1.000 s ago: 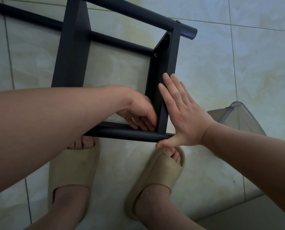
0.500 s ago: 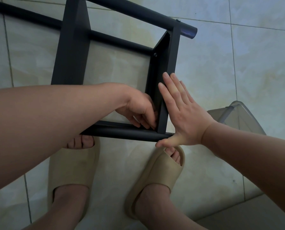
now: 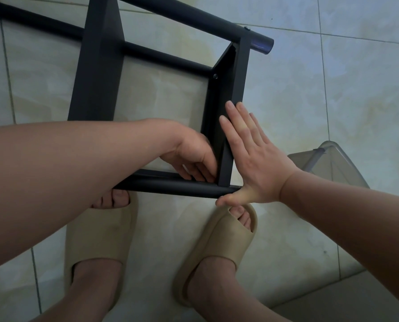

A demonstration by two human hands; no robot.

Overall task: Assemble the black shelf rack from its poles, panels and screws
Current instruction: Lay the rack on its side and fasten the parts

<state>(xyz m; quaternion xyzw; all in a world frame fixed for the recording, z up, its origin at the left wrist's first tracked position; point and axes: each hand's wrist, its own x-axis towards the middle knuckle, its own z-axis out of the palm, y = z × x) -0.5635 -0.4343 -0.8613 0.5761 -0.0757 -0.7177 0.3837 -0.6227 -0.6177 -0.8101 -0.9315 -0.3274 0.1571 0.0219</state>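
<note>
no readable text, no labels, no brands, no numbers, no signs

Three poles point(image 3: 170, 187), two panels point(image 3: 96, 66), two screws point(image 3: 215, 76), two hands point(image 3: 256, 159), two slippers point(image 3: 101, 240), one clear plastic item point(image 3: 333, 163).

Rack point(image 3: 96, 73) on floor point(image 3: 333, 101), left hand point(image 3: 194, 154) inside end panel point(image 3: 238, 73), right hand point(image 3: 256, 159) outside it

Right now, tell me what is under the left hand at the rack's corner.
The left hand curls its fingers over the joint between the side panel and the near pole. Any screw or tool there is hidden.
</note>
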